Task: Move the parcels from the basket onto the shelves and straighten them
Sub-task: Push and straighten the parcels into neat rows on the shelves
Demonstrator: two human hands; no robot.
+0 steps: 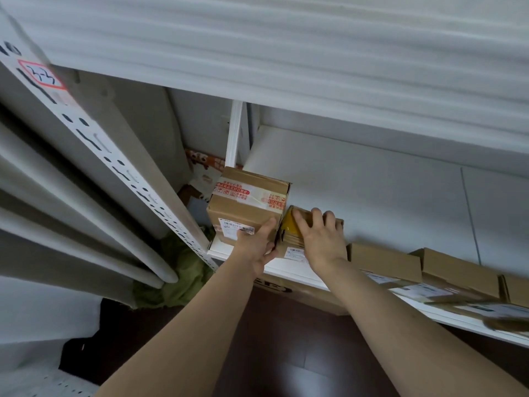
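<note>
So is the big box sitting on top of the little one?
No, the big box stands on the shelf beside the little box.

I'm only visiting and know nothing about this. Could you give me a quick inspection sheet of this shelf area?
Surface: white shelf, bare toward the back, with another shelf above it.
Job's things: large taped parcel at the left end. The small parcel with yellow tape sits right beside it. Flat parcels run in a row to the right, partly blurred. The basket is not in view.
Clutter: green cloth on the floor; cardboard box under the shelf.
Grippers: left hand is against the large taped parcel's front corner, fingers hidden. Right hand grips the small parcel from above.
Cables: nothing seen.
Surroundings: perforated upright; dark floor.
</note>
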